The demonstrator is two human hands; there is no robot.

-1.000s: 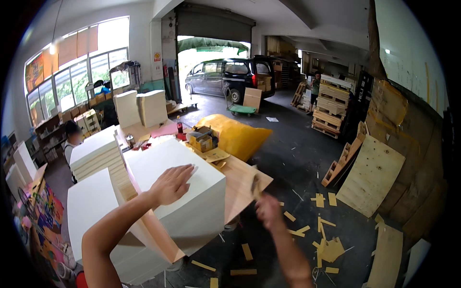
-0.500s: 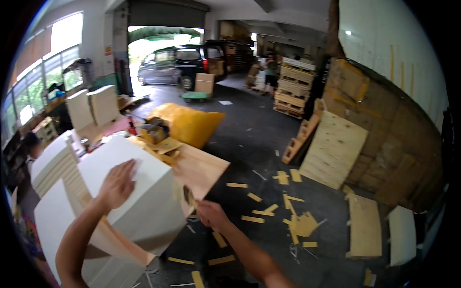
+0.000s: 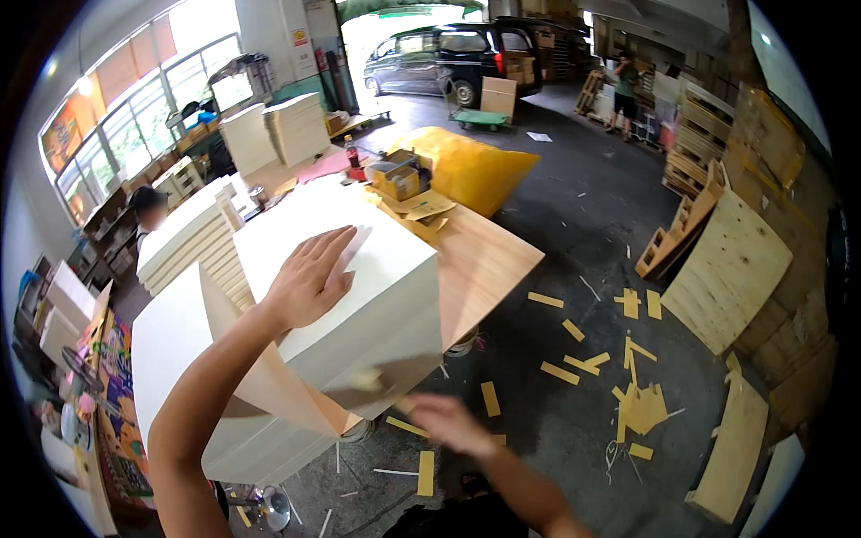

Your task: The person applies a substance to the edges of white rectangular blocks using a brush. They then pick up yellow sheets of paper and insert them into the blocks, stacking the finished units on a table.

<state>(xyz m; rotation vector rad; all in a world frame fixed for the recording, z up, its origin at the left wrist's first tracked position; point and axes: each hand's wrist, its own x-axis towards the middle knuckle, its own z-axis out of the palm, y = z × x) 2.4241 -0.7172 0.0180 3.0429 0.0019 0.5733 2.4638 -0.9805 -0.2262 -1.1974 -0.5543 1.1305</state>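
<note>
This place is a workshop, with something of a warehouse in it. In front of the big yellow sack [image 3: 471, 170], thick stacks of white sheets [image 3: 386, 305] stand by a wooden bench [image 3: 489, 255]. Behind the sack, a dark van [image 3: 426, 67] is parked indoors or at the entrance, together with a green trolley [image 3: 478, 118]. To the right of the sack there is a pile of wooden pallets [image 3: 698, 139]; nearer than the sack, yellowish strips [image 3: 560, 373] are scattered on the dark floor [image 3: 574, 251], like offcuts.

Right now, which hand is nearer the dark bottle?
Left. Your left hand is atop the white stack, this side of the bottle; your right hand is farther off, beside the stack.
</note>
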